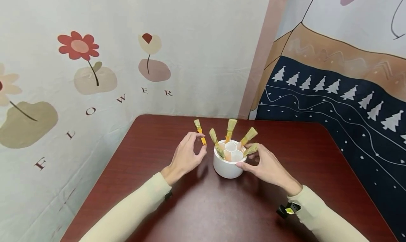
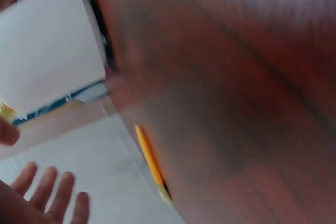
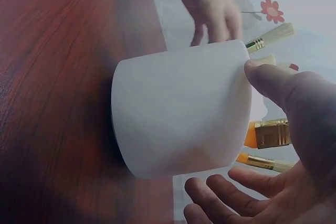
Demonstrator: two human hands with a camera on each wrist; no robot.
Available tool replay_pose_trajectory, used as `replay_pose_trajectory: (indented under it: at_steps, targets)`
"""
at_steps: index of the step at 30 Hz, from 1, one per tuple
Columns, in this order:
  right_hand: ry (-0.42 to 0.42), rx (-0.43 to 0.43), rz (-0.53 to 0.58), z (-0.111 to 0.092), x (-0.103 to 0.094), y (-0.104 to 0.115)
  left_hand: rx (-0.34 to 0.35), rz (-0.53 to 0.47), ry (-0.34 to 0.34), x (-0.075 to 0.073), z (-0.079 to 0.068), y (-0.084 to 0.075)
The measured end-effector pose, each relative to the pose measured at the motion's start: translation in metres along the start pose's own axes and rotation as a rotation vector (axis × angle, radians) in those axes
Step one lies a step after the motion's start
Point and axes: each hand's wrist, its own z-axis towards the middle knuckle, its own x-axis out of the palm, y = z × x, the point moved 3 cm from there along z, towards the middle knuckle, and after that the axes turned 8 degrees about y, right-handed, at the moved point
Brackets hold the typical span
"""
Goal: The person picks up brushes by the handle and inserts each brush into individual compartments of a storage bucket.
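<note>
A white round brush holder with a divided top stands upright on the table. Several paintbrushes are in its outer compartments, pale bristles up. My right hand holds its right side, thumb at the near rim and fingers round the far side. To the left of the holder, a loose paintbrush with an orange handle lies on the table, bristles toward the back. My left hand is beside this brush with thumb and fingers spread. In the left wrist view the brush handle shows apart from the fingers.
The dark red-brown table reaches back to a pale cloth printed with flowers and letters. On the right hangs a dark blue cloth with white trees. The loose brush lies near the table's back edge.
</note>
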Motion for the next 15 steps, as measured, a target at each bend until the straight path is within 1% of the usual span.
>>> replay_pose_trajectory:
  at_steps: [4,7,10,15]
  targets:
    - [0.005,-0.008,0.001,0.000,0.002,0.000,-0.119,0.090,0.124,0.006,0.008,0.019]
    - [0.010,-0.015,0.012,0.000,0.003,0.000,-0.174,0.124,0.204,0.009,0.014,0.031]
    - [0.015,-0.019,0.019,0.000,0.004,0.000,-0.202,0.156,0.258,0.014,0.020,0.041]
    - [0.024,-0.012,0.016,0.001,0.005,0.001,-0.243,0.208,0.337,0.022,0.033,0.050]
